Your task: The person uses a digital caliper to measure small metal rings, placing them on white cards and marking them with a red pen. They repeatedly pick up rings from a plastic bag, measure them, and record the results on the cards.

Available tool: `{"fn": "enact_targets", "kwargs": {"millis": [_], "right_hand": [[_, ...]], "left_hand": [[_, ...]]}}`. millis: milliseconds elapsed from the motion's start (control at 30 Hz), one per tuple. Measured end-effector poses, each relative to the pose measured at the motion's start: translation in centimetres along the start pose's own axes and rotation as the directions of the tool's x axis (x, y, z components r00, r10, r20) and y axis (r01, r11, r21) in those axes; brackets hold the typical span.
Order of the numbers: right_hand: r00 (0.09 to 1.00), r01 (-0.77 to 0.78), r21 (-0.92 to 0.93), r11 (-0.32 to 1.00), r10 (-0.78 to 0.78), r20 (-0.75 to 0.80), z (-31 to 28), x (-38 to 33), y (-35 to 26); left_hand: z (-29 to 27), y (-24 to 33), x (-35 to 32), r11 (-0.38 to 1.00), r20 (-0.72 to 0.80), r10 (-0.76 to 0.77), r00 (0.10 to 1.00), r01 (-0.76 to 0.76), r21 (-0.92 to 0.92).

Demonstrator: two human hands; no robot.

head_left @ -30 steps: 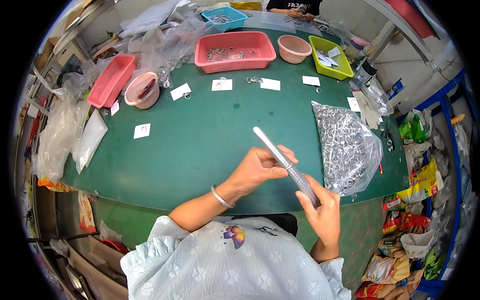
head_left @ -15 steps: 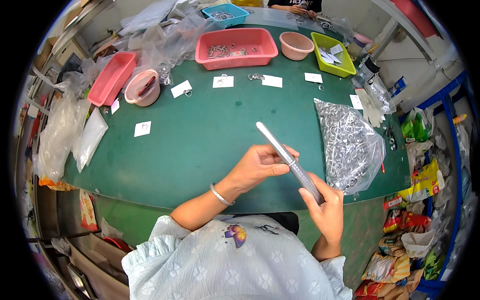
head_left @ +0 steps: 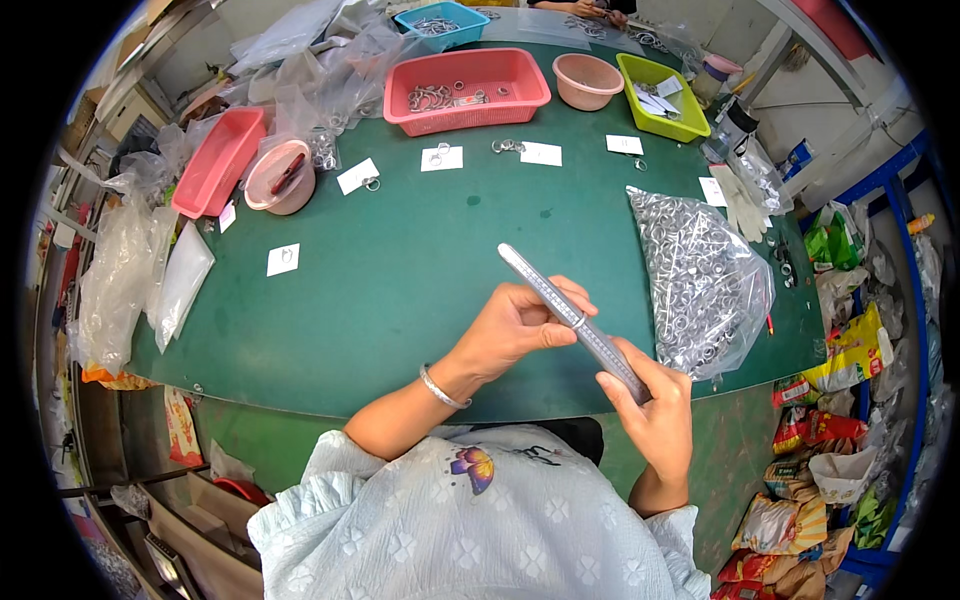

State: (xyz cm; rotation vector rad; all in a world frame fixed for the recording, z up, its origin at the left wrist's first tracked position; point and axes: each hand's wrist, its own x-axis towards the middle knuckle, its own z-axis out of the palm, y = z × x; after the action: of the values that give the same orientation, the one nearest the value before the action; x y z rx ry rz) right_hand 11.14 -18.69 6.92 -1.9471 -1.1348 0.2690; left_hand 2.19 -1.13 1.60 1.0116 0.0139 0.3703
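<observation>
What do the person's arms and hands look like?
The left hand wears a silvery, textured bracelet at its wrist; none shows by the right hand. Neither wears gloves. The sleeves are pale blue, with ruffles on the left one.

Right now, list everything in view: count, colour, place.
table: one, green, centre
tapered rod: one, grey, right of centre
filled ring bag: one, clear, table's right
long tubs: two, pink, back and left
round bowls: two, pale pink, beside tubs
blue basket: one, blue, far back
green basket: one, lime, back right
cards: at least seven, white, spread over table
loose rings: several, silvery, by the cards
glove: at least one, pale, table's right edge
plastic bags: many, clear, left
packets: many, mixed colours, far right
co-worker: one, dark sleeve, top edge
left hand: one, bare, at rod's middle
right hand: one, bare, at rod's base
</observation>
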Motion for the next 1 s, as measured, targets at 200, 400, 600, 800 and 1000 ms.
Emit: {"fn": "enact_targets", "kwargs": {"millis": [200,400,600,800,1000], "right_hand": [[0.999,0.025,-0.015,1.000,-0.025,-0.026,0.20,-0.07,0.21],[1.000,-0.002,0.004,1.000,0.002,0.002,0.02,-0.03,-0.05],[1.000,-0.006,0.040,0.999,0.006,0.001,-0.06,-0.10,-0.17],[0.999,-0.037,0.031,0.999,0.036,0.020,-0.17,-0.15,-0.34],[1.000,-0.016,0.025,1.000,0.015,0.006,-0.04,-0.27,-0.12]], "left_hand": [[0.25,0.12,0.01,1.000,-0.023,0.019,1.000,-0.018,0.007],[0.15,-0.04,-0.04,1.000,-0.018,0.026,0.999,-0.026,-0.006],[0.16,0.06,0.02,1.000,-0.004,0.001,1.000,-0.001,-0.021],[0.12,0.11,0.13,1.000,0.004,-0.005,1.000,0.005,-0.009],[0.20,0.52,0.05,0.999,0.006,-0.004,1.000,0.004,0.032]]}}
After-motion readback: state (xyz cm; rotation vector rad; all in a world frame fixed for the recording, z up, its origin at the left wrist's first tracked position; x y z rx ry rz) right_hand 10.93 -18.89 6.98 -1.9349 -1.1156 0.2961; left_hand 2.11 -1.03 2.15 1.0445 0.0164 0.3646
